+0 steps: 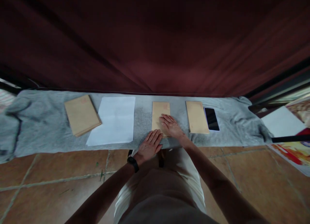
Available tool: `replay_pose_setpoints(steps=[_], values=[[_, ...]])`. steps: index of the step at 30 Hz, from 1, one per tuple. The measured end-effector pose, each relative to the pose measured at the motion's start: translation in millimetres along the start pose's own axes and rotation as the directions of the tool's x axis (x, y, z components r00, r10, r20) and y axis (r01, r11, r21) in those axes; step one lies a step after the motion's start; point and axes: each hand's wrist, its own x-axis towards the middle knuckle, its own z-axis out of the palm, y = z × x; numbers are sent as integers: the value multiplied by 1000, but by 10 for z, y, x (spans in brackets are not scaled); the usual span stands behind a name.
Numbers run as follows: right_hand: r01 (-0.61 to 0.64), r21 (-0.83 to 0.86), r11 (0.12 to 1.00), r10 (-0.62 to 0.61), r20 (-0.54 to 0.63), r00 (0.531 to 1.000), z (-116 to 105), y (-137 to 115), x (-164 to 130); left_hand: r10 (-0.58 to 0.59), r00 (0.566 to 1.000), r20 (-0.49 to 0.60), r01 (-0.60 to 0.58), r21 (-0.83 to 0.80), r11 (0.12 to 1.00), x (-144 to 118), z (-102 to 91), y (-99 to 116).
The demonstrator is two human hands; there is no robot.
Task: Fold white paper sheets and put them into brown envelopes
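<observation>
A brown envelope (pixel 160 112) lies upright in the middle of a grey cloth (pixel 38 127). My right hand (pixel 171 126) rests flat on its lower right part, fingers spread. My left hand (pixel 149 145), with a black band on the wrist, lies flat at the envelope's near edge, fingers together and pointing away from me. Neither hand grips anything. A second brown envelope (pixel 196 116) lies to the right, and a stack of brown envelopes (pixel 81 114) sits at the left beside a white sheet of paper (pixel 114 120).
A black phone (pixel 211 119) lies right of the second envelope. A dark red curtain (pixel 155 43) hangs behind the cloth. Orange floor tiles (pixel 60 178) run along the near side. White paper and colourful prints (pixel 290 143) sit at far right.
</observation>
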Motion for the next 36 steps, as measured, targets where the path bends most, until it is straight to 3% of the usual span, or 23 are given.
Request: replay_pose_setpoints(steps=[6,13,28,32,36], values=[[-22,-15,1000,21,-31,999,2,81,251,3,1000,-26,-3,-10,1000,10,-30,-13],[149,-53,987,-144,87,986,127,-66,192,-5,999,-48,5,-6,1000,0,2,-25],[12,-123,992,-12,5,1000,125,282,681,8,998,-62,-10,-40,999,-19,-1,-53],[-8,-140,990,5,-21,1000,104,279,617,7,998,-64,-10,-44,999,-11,-9,-47],[39,-123,992,-45,-39,998,85,195,348,-5,996,-89,1,-43,999,-5,11,-40]])
